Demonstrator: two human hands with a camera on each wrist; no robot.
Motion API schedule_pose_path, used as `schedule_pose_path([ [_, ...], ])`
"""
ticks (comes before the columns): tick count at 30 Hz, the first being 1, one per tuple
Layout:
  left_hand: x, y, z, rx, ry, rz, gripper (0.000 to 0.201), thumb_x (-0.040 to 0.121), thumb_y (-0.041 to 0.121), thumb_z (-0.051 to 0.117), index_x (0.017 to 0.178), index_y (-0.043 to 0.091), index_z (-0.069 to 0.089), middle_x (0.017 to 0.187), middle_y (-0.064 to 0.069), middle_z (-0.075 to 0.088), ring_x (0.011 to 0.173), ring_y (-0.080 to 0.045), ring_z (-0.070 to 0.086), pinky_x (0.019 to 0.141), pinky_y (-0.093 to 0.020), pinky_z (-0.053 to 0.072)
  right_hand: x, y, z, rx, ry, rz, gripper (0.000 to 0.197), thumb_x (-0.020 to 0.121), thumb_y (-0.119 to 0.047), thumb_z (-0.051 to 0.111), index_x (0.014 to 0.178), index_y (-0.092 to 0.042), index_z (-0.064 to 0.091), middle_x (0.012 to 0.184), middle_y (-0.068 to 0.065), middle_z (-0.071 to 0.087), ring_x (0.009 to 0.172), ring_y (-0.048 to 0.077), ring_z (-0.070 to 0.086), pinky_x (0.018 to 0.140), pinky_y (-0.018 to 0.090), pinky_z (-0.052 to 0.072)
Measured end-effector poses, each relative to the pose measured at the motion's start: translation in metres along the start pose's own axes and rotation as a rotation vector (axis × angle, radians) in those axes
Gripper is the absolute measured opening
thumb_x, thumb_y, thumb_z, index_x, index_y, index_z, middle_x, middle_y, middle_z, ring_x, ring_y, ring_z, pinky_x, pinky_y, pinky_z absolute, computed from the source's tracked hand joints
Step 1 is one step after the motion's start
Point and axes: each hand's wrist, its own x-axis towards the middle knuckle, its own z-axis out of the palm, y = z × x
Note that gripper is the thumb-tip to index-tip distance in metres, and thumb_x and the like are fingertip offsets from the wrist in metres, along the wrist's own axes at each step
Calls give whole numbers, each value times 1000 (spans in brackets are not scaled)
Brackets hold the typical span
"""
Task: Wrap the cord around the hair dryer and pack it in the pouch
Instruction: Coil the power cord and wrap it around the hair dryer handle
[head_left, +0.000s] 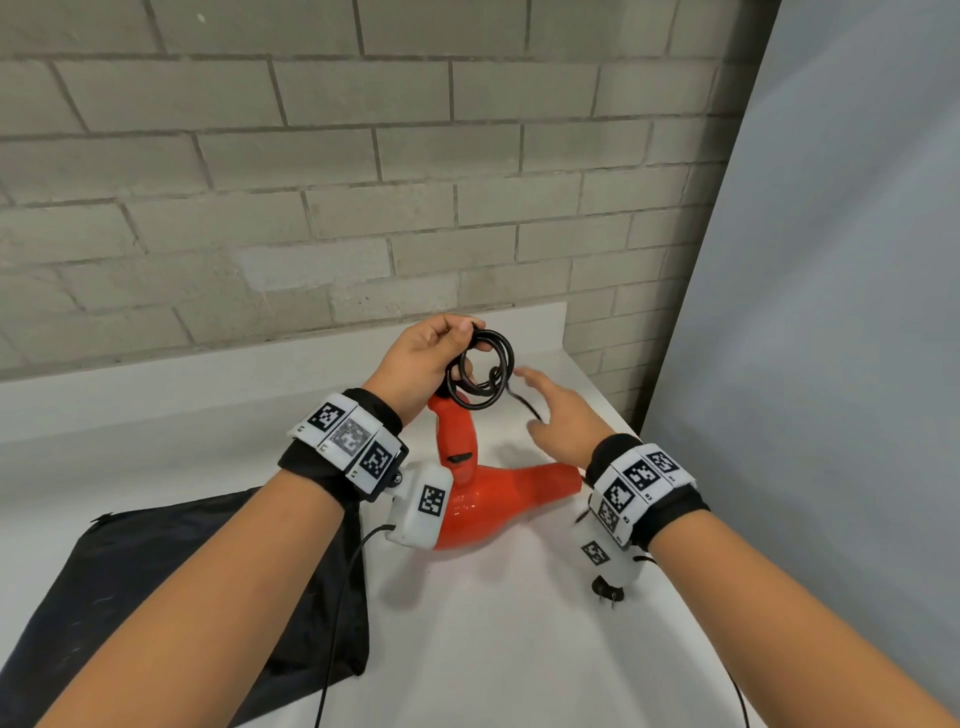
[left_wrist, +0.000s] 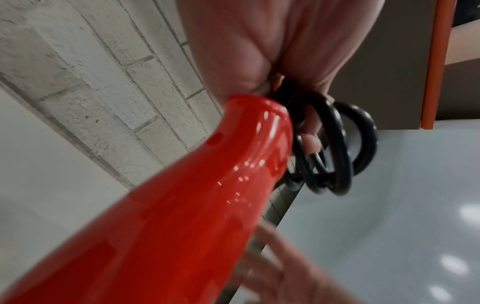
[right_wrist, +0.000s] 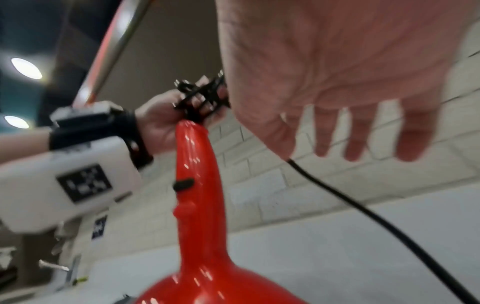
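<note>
A glossy red hair dryer (head_left: 488, 493) lies on the white table (head_left: 493, 649), handle pointing away from me; its handle (left_wrist: 182, 205) fills the left wrist view, and it (right_wrist: 197, 185) rises mid-frame in the right wrist view. My left hand (head_left: 431, 358) grips black cord coils (head_left: 480, 371) at the handle's end, the coils (left_wrist: 335, 148) looped round its fingers. My right hand (head_left: 561, 415) hovers just right of the coils, fingers (right_wrist: 358, 131) spread and straight, holding nothing. The loose cord (right_wrist: 376, 222) trails from under its palm. The plug (head_left: 607, 590) lies by my right wrist.
A flat black pouch (head_left: 171, 587) lies on the table at the left, beside the dryer's body. A grey brick wall (head_left: 363, 182) stands close behind the table. A pale panel (head_left: 831, 312) closes off the right side past the table's edge.
</note>
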Motion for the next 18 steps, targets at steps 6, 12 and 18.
schedule_pose_path([
  [6,-2,4,3,-34,-35,1,18,95,16,40,89,16,57,66,8,67,39,-2,44,43,-13,43,2,-32,-1,479,20,-323,33,89,-2,47,111,-25,59,112,-10,61,109,3,53,96,23,38],
  [12,-5,6,4,-45,-106,-29,14,93,10,42,89,9,55,52,10,61,33,-1,32,39,-14,35,9,-22,2,496,186,-135,35,91,-1,42,71,-26,56,61,-1,50,53,9,49,57,19,44],
  [18,-4,7,0,-109,-30,-43,11,91,4,46,86,9,54,51,11,53,34,-1,32,39,-14,34,0,-16,-8,425,109,-30,37,86,9,35,98,-18,56,98,3,56,66,14,52,44,6,39],
])
